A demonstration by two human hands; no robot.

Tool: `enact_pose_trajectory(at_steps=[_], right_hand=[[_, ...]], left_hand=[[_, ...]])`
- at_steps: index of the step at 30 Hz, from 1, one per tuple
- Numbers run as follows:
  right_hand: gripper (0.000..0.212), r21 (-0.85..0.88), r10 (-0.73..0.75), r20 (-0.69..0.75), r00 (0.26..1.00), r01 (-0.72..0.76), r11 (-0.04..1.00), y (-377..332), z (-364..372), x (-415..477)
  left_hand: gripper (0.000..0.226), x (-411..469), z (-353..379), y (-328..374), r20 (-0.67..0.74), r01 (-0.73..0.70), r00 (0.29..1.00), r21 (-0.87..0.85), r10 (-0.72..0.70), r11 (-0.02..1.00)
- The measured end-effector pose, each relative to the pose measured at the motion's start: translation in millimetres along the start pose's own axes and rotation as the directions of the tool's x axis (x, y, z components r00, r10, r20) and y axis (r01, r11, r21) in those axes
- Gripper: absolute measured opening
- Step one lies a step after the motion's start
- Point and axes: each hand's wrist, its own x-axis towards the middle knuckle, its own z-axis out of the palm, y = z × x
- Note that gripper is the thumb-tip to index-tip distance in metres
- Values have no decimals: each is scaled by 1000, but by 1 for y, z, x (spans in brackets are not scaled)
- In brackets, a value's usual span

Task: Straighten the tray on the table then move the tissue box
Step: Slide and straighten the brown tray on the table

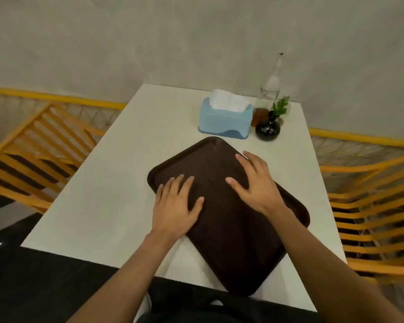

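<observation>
Both hands [216, 197] flat on skewed tray [231, 241].

Dark brown tray [229, 220] is sitting crooked on the white worktop [107, 183], rotated so one corner pokes past the near edge. Both hands are flat on it, fingers spread: left hand [175, 206] near the tray's left edge, right hand [254, 183] further up toward the right rim. Behind the tray there's a light blue tissue box [225, 121] with a white tissue sticking out (not touching the tray, just beyond its far corner). Right beside the box: a small dark round vase [268, 129] with a green sprig, and a clear glass bottle [269, 87] behind it. Orange slatted chairs [371, 220] on either side.
</observation>
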Motion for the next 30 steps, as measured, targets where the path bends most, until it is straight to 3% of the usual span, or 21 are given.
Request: enact_pose_trajectory(at_steps=[7,15,19,30], right_hand=[[60,-76,-57,-15,998,56,996,27,6,15],[48,-227,97,82,992,-77,971,75,9,35],[45,-128,89,210,974,-63,990,91,15,39],[46,-45,48,172,984,-41,998,60,43,40]], left_hand=[[70,-31,32,6,-33,70,997,35,-69,997],[59,-46,50,8,28,126,991,44,-128,991],[58,-47,47,7,53,128,990,20,-129,992],[57,-57,37,-31,-34,242,969,-105,-246,965]])
